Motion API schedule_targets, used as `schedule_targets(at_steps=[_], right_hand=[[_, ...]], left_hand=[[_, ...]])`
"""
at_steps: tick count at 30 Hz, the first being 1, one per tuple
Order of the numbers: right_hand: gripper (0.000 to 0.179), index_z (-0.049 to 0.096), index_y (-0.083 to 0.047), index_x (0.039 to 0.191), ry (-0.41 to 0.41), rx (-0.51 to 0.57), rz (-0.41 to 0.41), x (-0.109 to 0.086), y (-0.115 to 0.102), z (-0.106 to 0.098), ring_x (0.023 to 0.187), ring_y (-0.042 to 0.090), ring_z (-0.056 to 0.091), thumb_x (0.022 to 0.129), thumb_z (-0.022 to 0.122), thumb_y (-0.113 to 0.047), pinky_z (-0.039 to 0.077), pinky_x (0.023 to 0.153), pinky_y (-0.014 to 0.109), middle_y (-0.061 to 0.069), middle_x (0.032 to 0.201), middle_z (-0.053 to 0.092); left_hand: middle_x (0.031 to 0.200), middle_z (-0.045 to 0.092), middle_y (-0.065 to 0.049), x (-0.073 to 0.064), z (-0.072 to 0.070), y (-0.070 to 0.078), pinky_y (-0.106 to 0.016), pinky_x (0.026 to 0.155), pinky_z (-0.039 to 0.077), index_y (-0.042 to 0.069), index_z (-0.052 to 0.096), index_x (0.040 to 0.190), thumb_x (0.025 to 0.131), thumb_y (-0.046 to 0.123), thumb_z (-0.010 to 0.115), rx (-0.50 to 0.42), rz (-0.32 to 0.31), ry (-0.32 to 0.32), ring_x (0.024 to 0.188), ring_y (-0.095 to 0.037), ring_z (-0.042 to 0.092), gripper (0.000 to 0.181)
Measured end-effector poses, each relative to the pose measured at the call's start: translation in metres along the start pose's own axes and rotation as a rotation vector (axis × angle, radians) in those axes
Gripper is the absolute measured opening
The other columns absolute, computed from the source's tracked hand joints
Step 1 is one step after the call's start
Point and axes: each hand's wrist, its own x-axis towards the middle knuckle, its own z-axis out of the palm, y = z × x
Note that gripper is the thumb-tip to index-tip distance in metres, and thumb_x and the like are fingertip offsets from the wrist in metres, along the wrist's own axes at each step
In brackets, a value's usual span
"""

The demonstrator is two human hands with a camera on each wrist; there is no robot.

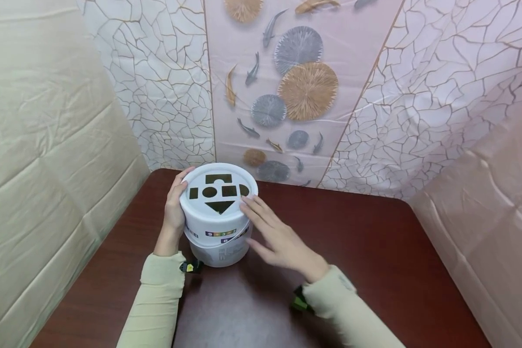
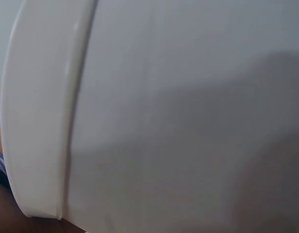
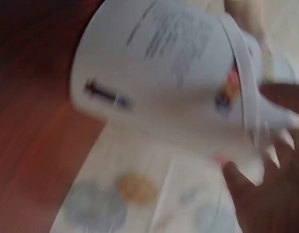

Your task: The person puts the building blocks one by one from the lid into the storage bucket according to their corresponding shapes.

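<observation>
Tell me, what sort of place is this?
Perhaps a small play corner indoors: patterned cloth hangs behind a brown table, and a white bucket with shaped holes in its lid stands there.

Pale sleeves, dark wrist straps

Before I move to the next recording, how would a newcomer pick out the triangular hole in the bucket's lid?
On the dark reddish-brown table, find the white bucket between the left hand and the right hand. Its lid has six dark holes; the triangular hole is the lowest in the head view. It alone is three-cornered, with one corner pointing down.
</observation>
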Motion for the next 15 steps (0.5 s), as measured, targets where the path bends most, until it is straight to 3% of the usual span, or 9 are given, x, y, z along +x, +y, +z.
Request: schedule_targets(at_steps=[2,4,7,9,12,15], right_hand=[[0.063,0.037,-0.016,0.156,-0.098,0.081,0.049,-0.03,0.009,-0.017,0.149,0.025,0.028,0.1,0.062,-0.027,0.028,0.117,0.042,0.002,0.164,0.029],[0.054,0.047,-0.015,0.15,-0.198,0.131,0.129,-0.06,0.016,-0.036,0.142,0.022,0.04,0.1,0.063,-0.029,0.036,0.112,0.043,0.002,0.156,0.042],[0.044,0.06,-0.011,0.136,-0.338,0.152,0.272,-0.102,0.022,-0.059,0.124,0.022,0.058,0.1,0.063,-0.037,0.047,0.101,0.044,0.004,0.135,0.062],[0.047,0.063,-0.009,0.129,-0.413,0.158,0.367,-0.123,0.022,-0.068,0.113,0.022,0.063,0.097,0.065,-0.045,0.051,0.093,0.042,0.005,0.124,0.066],[0.055,0.063,-0.007,0.122,-0.469,0.171,0.47,-0.15,0.017,-0.069,0.102,0.023,0.064,0.09,0.071,-0.052,0.053,0.083,0.04,0.004,0.114,0.066],[0.06,0.062,-0.009,0.119,-0.466,0.146,0.515,-0.166,0.011,-0.056,0.095,0.018,0.061,0.085,0.075,-0.056,0.051,0.078,0.037,0.0,0.109,0.061]], left_hand=[[0.143,0.051,-0.007,0.0,0.0,0.0,-0.046,0.111,0.03,0.016,0.05,0.146,0.104,0.028,0.03,-0.003,0.002,-0.002,0.129,-0.02,0.047,0.048],[0.143,0.051,-0.007,0.0,0.0,0.0,-0.046,0.111,0.03,0.015,0.05,0.146,0.104,0.027,0.03,-0.002,0.003,-0.002,0.129,-0.02,0.047,0.048],[0.142,0.052,-0.007,0.0,0.0,0.002,-0.045,0.111,0.031,0.015,0.05,0.146,0.103,0.026,0.03,-0.002,0.004,0.004,0.129,-0.02,0.047,0.049],[0.142,0.052,-0.007,0.0,0.0,0.003,-0.043,0.11,0.031,0.015,0.05,0.146,0.103,0.026,0.03,-0.008,0.005,0.009,0.129,-0.02,0.047,0.049],[0.143,0.051,-0.008,-0.001,0.001,0.003,-0.039,0.11,0.032,0.014,0.05,0.146,0.103,0.025,0.03,-0.023,0.004,0.008,0.129,-0.02,0.047,0.049],[0.143,0.05,-0.009,-0.001,0.002,0.002,-0.038,0.109,0.032,0.013,0.05,0.145,0.102,0.024,0.03,-0.041,0.006,0.014,0.129,-0.021,0.047,0.049]])
